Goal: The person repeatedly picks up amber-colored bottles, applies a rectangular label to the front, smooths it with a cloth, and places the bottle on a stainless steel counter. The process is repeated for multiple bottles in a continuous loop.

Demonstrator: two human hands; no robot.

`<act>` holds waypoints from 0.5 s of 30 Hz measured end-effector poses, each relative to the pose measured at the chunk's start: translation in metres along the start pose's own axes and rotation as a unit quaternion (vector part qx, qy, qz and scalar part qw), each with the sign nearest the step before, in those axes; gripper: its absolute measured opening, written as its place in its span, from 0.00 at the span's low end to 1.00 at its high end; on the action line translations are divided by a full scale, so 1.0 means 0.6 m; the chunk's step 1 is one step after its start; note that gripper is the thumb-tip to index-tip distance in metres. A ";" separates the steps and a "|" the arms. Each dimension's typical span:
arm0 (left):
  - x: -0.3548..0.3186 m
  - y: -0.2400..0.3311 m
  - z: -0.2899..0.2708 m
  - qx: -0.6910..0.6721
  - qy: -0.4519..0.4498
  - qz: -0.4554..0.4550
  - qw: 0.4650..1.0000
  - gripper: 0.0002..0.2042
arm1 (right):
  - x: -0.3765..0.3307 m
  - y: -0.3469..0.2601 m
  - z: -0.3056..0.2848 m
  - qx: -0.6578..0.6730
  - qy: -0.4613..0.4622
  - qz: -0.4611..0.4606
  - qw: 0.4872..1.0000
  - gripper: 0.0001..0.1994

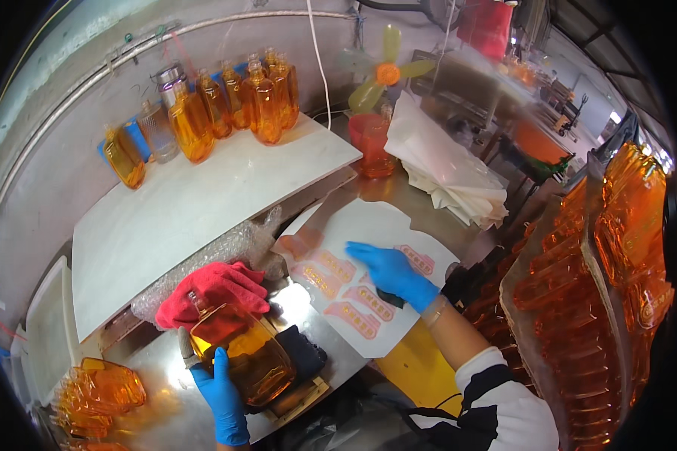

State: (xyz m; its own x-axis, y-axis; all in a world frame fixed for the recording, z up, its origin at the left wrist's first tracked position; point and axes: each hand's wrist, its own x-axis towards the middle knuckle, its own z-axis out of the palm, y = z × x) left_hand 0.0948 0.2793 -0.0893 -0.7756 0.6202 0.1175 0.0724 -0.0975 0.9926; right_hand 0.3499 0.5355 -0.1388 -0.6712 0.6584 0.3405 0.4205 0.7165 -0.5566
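Observation:
My left hand [224,398], in a blue glove with a grey covering on one finger, grips an amber glass bottle [247,353]. The bottle lies tilted over a wooden support [301,402], beside a dark folded cloth [301,352] and a red cloth [222,289]. To the right, my blue-gloved right hand [395,274] is stretched out over a white sheet [368,214] bearing several pink and gold decals [353,319]. A small dark object [390,298] shows beneath its palm; whether the hand holds it cannot be seen.
Several amber bottles [192,128] and a clear one [158,134] stand on a white board [203,199] at the back. A red container [372,146], a fan [387,74] and stacked sheets [436,154] are beyond. Amber bottles [557,301] fill the right; more [101,391] lie left.

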 end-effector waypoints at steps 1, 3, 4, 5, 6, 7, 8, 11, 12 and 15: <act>-0.001 0.004 0.000 -0.002 0.000 -0.005 1.000 0.29 | 0.016 0.002 0.011 0.001 -0.045 -0.057 0.997 0.14; -0.003 0.010 0.000 -0.006 -0.003 -0.015 1.000 0.29 | 0.022 0.002 0.015 -0.051 -0.069 -0.064 0.994 0.14; -0.003 0.016 0.000 -0.007 -0.005 -0.017 1.000 0.29 | 0.029 0.001 0.016 -0.078 -0.080 -0.070 0.991 0.14; -0.004 0.022 -0.001 -0.008 -0.007 -0.019 1.000 0.29 | 0.034 0.011 0.014 -0.127 -0.077 -0.005 0.989 0.14; -0.004 0.024 -0.001 -0.009 -0.009 -0.021 1.000 0.29 | 0.035 0.029 0.008 -0.176 -0.073 0.060 0.980 0.14; -0.001 0.018 -0.005 0.006 -0.003 0.001 1.000 0.29 | 0.035 0.045 -0.002 -0.223 -0.071 0.125 0.964 0.14; 0.002 0.002 -0.010 0.021 0.002 0.016 1.000 0.29 | 0.046 0.062 -0.029 -0.287 -0.119 0.153 0.938 0.16; 0.003 -0.008 -0.007 0.002 -0.004 0.005 1.000 0.31 | 0.092 0.101 -0.079 -0.266 -0.143 0.213 0.929 0.19; 0.003 -0.008 -0.007 -0.013 -0.007 -0.009 1.000 0.31 | 0.098 0.105 -0.080 -0.224 -0.133 0.227 0.938 0.20; 0.002 -0.023 -0.020 -0.018 -0.009 -0.024 1.000 0.32 | 0.101 0.087 -0.060 -0.115 -0.171 -0.040 0.978 0.21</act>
State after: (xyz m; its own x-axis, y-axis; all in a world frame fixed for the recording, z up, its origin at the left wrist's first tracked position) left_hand 0.0852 0.2718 -0.1035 -0.7663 0.6386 0.0702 0.0119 -0.0952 0.9954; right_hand 0.3533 0.6210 -0.1202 -0.8555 0.5115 0.0813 0.4585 0.8209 -0.3404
